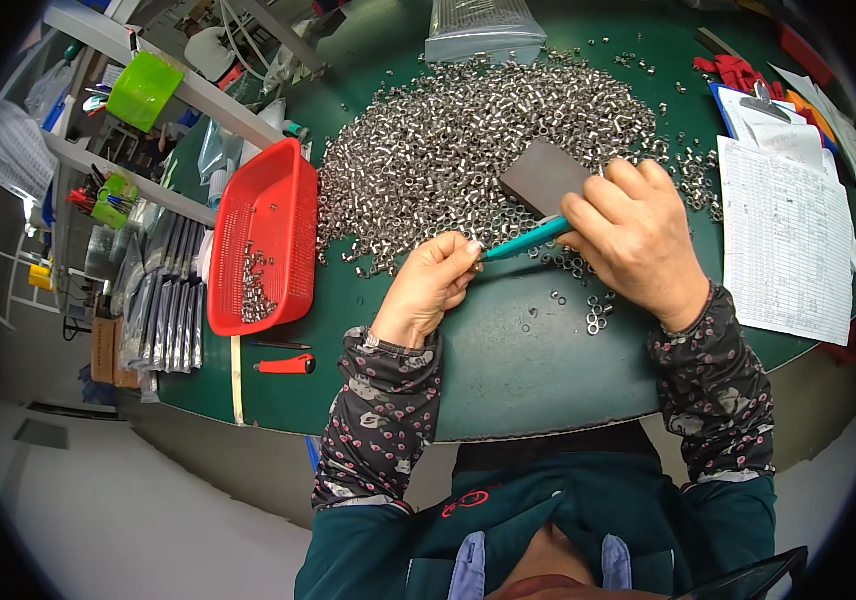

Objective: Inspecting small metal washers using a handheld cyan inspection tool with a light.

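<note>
The green worktable (538, 385) filled most of the view, its near edge running just in front of the person's torso. A broad heap of small metal rings (448, 130) covered the middle and far part of the top; between the heap and the near edge, an open stretch of tabletop lay below and between the hands. A red perforated basket (300, 240), with a few metal pieces inside, bounded this working room on the left, and a printed table sheet (788, 250) bounded it on the right. Both forearms, in dark flowered sleeves, rose over the near edge and converged. The right hand (640, 240) was held palm downward, its fingers curled and clamped around a tool; the left hand (428, 285) faced it, thumb and forefinger meeting in a pinch, whatever lay between them too small to make out. A dark grey block (548, 178) rested at the heap's near right part, beside the right hand. The teal pen-shaped tool (528, 240) slanted down leftward from the right hand, above the heap's near margin, its narrow end at the left fingertips. Smallest were several loose rings (598, 315), scattered below the right hand.
</note>
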`<state>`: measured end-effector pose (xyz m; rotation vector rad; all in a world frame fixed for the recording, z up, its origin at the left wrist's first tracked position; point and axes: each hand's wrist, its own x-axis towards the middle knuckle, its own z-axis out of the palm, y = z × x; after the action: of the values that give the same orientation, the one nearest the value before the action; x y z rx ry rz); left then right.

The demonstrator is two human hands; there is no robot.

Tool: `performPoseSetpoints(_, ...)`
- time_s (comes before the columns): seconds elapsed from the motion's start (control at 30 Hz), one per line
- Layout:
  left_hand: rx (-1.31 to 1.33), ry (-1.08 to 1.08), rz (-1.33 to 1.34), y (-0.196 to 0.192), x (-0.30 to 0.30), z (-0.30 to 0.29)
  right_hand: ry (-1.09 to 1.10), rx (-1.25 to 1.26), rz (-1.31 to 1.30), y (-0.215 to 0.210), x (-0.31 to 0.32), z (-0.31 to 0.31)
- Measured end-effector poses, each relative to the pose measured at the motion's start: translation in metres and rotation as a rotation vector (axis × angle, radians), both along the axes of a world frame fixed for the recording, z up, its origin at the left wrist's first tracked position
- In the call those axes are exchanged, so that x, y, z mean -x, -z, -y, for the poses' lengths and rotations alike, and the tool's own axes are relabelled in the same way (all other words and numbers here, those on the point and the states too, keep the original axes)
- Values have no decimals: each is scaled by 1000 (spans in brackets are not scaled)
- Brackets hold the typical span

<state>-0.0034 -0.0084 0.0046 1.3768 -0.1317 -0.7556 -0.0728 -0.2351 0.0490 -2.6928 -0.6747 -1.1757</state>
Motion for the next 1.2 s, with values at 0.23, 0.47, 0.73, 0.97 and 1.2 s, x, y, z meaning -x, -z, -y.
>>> performPoseSetpoints(0.23,98,-117,54,2,0,3,28,-32,-27,1,-2,1)
performPoseSetpoints(0.47,301,-272,84,1,-4,-2,33,-347,-256,17,-3,0)
performPoseSetpoints(0.73,519,-210,58,7,-7,-5,69,-580,-692,20,-3,-8)
performPoseSetpoints(0.97,545,-184,110,6,-7,-3,20,-663,-838,23,-5,-9)
performPoseSetpoints(1.2,558,-170,131,9,-6,-4,25,-668,-896,27,-7,-9)
